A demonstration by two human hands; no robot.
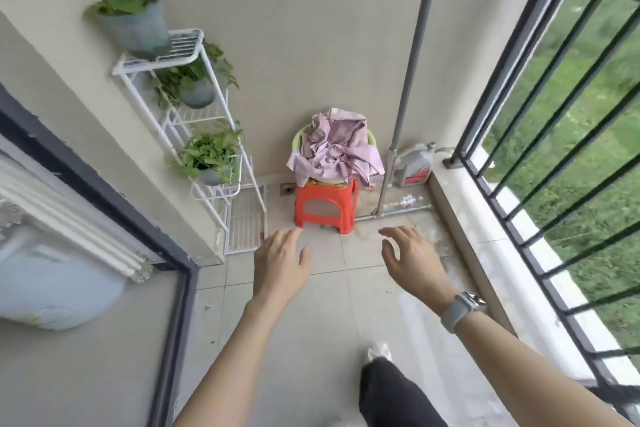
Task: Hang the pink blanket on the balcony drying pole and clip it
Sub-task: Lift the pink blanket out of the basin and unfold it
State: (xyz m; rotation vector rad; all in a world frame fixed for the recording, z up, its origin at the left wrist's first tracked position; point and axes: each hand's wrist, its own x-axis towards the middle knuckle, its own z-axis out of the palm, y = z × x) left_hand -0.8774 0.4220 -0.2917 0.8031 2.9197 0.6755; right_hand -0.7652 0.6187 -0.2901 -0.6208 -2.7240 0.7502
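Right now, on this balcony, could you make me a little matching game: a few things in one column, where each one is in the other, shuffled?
Things:
1. pink blanket
2. orange stool
3. white plant rack
4. grey watch

Places:
A. on the person's right wrist
B. against the left wall, holding potted plants
C. heaped in a green basin
D. on the floor tiles by the far wall, under the basin

Pairs: 1-C, 2-D, 3-B, 4-A

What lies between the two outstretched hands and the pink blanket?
In the head view, bare floor tiles and the orange stool under its basin separate both hands from the pink blanket.
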